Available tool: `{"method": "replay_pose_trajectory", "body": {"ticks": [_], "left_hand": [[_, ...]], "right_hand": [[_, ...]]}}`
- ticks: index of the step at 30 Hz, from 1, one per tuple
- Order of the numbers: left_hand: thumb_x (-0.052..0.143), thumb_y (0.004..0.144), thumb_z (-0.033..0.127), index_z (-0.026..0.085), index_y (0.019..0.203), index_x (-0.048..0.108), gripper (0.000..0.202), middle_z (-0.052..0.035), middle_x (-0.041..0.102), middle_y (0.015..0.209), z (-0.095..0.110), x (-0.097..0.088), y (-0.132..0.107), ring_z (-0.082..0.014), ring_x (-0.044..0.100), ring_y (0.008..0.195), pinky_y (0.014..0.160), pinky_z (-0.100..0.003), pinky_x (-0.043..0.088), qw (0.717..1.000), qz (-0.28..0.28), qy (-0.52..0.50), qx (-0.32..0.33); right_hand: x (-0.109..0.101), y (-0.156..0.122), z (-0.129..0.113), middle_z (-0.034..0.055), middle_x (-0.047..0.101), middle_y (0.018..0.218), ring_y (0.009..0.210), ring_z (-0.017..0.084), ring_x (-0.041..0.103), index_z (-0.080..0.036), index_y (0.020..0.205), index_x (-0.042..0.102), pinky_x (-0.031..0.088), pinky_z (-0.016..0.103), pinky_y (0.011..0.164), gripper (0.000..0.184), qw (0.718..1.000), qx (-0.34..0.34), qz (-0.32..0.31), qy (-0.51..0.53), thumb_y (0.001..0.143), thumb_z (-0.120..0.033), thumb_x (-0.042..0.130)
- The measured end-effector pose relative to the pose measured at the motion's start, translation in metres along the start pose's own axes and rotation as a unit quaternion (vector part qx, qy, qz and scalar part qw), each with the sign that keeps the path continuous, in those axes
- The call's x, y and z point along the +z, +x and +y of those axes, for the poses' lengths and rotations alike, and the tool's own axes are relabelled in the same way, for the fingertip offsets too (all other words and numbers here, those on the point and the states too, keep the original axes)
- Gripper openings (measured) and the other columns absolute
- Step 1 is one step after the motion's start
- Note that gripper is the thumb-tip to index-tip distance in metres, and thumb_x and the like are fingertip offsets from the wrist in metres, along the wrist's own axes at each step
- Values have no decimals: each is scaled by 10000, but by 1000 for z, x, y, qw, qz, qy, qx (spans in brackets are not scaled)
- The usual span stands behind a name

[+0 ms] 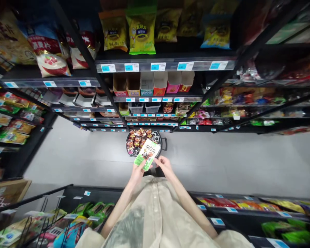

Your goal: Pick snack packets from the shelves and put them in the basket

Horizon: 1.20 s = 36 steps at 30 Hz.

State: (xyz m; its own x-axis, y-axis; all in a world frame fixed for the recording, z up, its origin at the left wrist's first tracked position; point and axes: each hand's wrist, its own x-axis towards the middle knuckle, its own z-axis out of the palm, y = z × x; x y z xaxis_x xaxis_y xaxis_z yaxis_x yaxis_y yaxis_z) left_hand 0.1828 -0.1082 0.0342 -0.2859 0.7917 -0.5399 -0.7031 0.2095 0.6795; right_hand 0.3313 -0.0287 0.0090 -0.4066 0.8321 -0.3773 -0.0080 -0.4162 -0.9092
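Note:
My left hand (pixel 139 169) grips the lower end of a green-and-white snack packet (pixel 148 155), its thumb lying on the printed front. The packet is tilted and held in front of my body. Close to its right edge is my right hand (pixel 164 163), with fingers curled and pinched together; what they hold, if anything, I cannot make out. Beyond the packet a round dark basket (pixel 127 151) with a side handle stands on the floor, filled with several small brown and dark wrapped snacks (pixel 137 139). The packet hides part of the basket.
A tall shelf (pixel 165 65) ahead carries yellow snack bags (pixel 141 31) and open display boxes (pixel 146 84). More shelving with bagged goods (pixel 12 131) lies left. Low racks (pixel 237 210) stand behind me on both sides. A cardboard box (pixel 10 193) sits at left. Grey floor (pixel 222 158) runs between.

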Motion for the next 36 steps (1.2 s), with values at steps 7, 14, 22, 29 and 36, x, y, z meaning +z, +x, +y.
{"method": "replay_pose_trajectory", "body": {"ticks": [7,14,22,29,36], "left_hand": [[882,713,407,209,1222,644,596,-116,716,1294,-5,12,3,-307,716,1125,922,-445,619,1000,16,5,15],[829,768,480,179,1262,671,600,-143,703,1305,-32,53,16,-318,685,1156,956,-473,591,991,-8,112,77],[574,984,316,318,1247,755,319,-93,633,1421,-88,127,22,-303,535,1350,1191,-527,361,861,-151,387,294],[616,946,157,373,1354,655,463,-64,616,1440,-138,195,34,-294,464,1386,1090,-537,445,582,-276,622,446],[587,875,31,302,1388,612,581,-64,552,1502,-166,247,34,-288,413,1418,1118,-512,451,517,-312,645,468]], "right_hand": [[-3,4,-18,-65,418,547,571,127,454,-238,562,355,373,264,578,576,998,-50,17,26,740,-536,814],[-55,-9,-24,-9,671,702,611,153,588,-231,795,631,469,276,592,385,995,-10,7,95,762,-581,789],[-157,-16,-28,88,766,999,729,212,676,-243,1134,693,450,275,517,579,983,2,-13,185,806,-719,669],[-246,-34,-39,82,763,808,552,167,594,-173,1002,750,295,239,419,684,938,103,96,318,727,-796,691],[-300,-43,-43,68,777,815,557,157,616,-165,949,763,325,235,414,570,918,96,172,344,746,-698,737]]}}
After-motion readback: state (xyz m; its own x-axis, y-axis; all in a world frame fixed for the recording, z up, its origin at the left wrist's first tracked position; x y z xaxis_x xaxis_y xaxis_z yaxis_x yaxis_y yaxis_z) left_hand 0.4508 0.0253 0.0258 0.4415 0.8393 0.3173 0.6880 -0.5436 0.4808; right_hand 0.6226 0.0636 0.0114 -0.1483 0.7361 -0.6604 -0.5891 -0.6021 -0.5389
